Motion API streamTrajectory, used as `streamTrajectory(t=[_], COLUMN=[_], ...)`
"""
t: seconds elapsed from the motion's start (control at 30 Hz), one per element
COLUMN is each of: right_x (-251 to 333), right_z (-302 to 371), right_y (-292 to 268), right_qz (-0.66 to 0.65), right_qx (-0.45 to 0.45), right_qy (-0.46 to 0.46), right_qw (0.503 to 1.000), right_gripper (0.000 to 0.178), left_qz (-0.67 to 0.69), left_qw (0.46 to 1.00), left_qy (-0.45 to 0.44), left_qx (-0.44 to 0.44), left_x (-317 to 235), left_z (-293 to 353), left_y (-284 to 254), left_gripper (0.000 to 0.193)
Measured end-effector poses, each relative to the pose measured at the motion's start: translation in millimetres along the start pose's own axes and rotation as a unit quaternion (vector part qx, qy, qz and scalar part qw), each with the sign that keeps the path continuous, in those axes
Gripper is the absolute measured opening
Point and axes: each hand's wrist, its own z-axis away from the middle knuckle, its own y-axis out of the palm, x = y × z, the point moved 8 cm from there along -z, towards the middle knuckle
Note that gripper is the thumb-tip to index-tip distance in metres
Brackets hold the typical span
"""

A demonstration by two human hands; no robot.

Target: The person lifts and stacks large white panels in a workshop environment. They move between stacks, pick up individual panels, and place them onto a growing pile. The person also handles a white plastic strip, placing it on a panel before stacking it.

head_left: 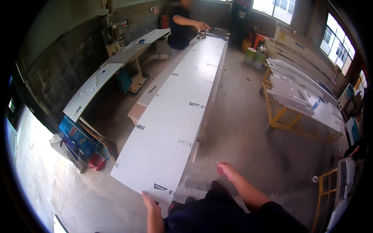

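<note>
A long white panel [167, 112] with printed film on its face stretches from near my body to the far end of the room. Its near edge is in my left hand [150, 202], thumb lying on top and the other fingers hidden beneath. Off to the panel's right, my right hand [225, 169] hangs in the air, its fingers loosely curled with nothing visible in them. At the far end a co-worker [180, 27] in dark clothes leans in, both hands at the panel's end.
A narrow white-topped bench [93, 83] runs along the left, with bags [74, 138] and a red container [97, 162] on the floor beside it. To the right stands a yellow-framed cart [285, 120] stacked with white strips. Buckets [254, 57] sit farther back, and a yellow frame [326, 190] rises near right.
</note>
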Motion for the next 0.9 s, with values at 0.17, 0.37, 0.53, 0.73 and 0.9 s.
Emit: streamTrajectory(t=[0.17, 0.37, 0.53, 0.73, 0.9], right_x=[71.5, 151.7, 221.5, 262.8, 268.3], right_z=[-77.1, -209.9, -315.4, -374.3, -369.0], right_y=[23.9, 22.0, 8.5, -9.7, -11.2], right_qz=[-0.022, -0.089, -0.158, -0.174, -0.137], right_qx=[0.014, -0.040, -0.017, -0.040, -0.066], right_qy=[0.005, -0.001, -0.016, -0.016, 0.003], right_qw=[1.000, 0.995, 0.987, 0.984, 0.988], right_gripper=[0.027, 0.034, 0.024, 0.028, 0.024], left_qz=[0.009, -0.149, -0.155, -0.355, -0.454], left_qw=[0.999, 0.968, 0.944, 0.870, 0.828], left_qy=[0.028, 0.044, 0.069, 0.104, 0.133], left_qx=[-0.045, -0.198, -0.282, -0.326, -0.300], left_x=[27.7, 45.6, 41.5, 30.1, 27.3], left_z=[15.2, 31.3, 38.4, 48.1, 46.5], left_y=[-13.3, -34.8, -30.3, -28.8, -30.4], left_gripper=[0.063, 0.058, 0.056, 0.053, 0.048])
